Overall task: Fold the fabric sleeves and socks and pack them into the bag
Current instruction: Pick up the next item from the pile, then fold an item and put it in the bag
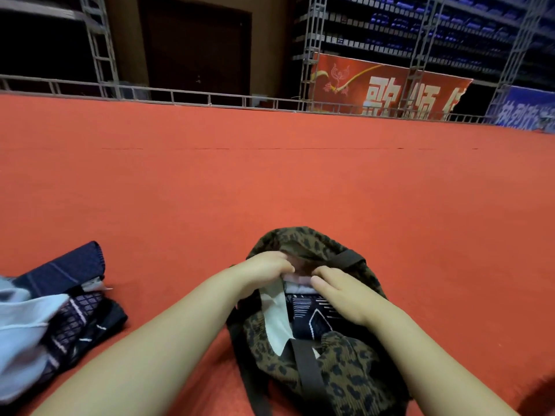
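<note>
A leopard-print bag (336, 364) lies open on the red carpet (270, 181), near the carpet's near edge, mouth facing up. Folded dark patterned fabric (312, 313) is seen inside it, with a pale piece (297, 280) at the far end of the opening, just beside both sets of fingertips. The left hand (264, 267) is curled over the far-left rim of the opening; its fingers appear to be tucked in around the rim or the pale piece, but which one cannot be told. The right hand (339, 292) is laid on the packed fabric, fingers bent and pressing at the pale piece; a true pinch cannot be confirmed. A pile of unpacked garments (60, 310) is left on the carpet at the near-left side, well apart from the bag.

Step judged: the item is being pushed down into the bag. For this to be done well, the rim should be held wide by the left hand, the fold should be kept flat under the right, and the piece should be seated beside the dark fabric, not bunched on top. The strap (309, 370) should be kept out of the opening.
</note>
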A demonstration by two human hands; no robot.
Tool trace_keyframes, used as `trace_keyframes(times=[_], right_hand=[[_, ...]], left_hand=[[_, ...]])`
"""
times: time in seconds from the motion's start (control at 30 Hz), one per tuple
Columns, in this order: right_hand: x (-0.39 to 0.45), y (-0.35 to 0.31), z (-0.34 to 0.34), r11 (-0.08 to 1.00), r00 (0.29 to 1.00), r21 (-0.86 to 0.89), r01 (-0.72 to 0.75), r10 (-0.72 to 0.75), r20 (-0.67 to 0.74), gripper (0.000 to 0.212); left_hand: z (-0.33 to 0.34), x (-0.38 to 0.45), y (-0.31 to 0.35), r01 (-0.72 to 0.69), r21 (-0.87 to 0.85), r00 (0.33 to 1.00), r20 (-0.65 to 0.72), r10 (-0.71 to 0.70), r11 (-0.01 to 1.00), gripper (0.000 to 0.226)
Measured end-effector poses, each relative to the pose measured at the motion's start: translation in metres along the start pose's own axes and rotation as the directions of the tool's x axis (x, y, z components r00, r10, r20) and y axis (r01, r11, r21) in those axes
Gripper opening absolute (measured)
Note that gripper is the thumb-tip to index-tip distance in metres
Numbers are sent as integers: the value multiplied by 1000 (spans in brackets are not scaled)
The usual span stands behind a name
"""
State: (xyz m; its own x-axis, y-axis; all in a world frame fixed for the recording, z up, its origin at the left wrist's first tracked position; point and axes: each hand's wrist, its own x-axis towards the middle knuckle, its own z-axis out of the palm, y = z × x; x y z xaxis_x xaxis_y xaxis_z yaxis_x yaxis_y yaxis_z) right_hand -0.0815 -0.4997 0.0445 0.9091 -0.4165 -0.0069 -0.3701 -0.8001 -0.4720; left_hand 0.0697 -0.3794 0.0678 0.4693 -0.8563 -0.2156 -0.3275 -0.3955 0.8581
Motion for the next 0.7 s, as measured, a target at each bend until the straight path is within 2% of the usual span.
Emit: trace_keyframes(times=[0.07, 0.17, 0.3, 0.4, 0.47, 0.5, 0.6, 0.7], right_hand=[[-13, -7, -3, 999, 999, -24, 27, -28, -33, 34], [-31, -28, -4, 998, 998, 65, 28, -24, -60, 20], [-45, -78, 14, 959, 997, 272, 83, -79, -24, 16], [-47, -115, 43, 936, 983, 312, 161, -181, 34, 11], [-47, -139, 71, 920, 969, 344, 186, -231, 93, 9], [-48, -149, 87, 917, 963, 354, 183, -240, 126, 8], [-57, -179, 135, 906, 925, 384, 181, -289, 247, 10], [-74, -215, 179, 859, 888, 490, 146, -332, 318, 14]], left_hand=[[-5, -22, -6, -11, -31, 999, 45, 12, 999, 28], [-12, -64, -22, 4, -136, 997, 72, 6, 991, 23], [-19, -124, -64, 1, -195, 1000, -8, -3, 981, 17], [-22, -176, -101, 57, -221, 994, -73, -75, 974, 26], [-25, -216, -130, 94, -187, 986, -115, -117, 978, 37], [-25, -233, -143, 116, -135, 985, -110, -131, 984, 35], [-30, -286, -164, 141, -32, 980, -141, -144, 990, 8], [-40, -343, -168, 103, -23, 964, -245, -106, 994, 13]])
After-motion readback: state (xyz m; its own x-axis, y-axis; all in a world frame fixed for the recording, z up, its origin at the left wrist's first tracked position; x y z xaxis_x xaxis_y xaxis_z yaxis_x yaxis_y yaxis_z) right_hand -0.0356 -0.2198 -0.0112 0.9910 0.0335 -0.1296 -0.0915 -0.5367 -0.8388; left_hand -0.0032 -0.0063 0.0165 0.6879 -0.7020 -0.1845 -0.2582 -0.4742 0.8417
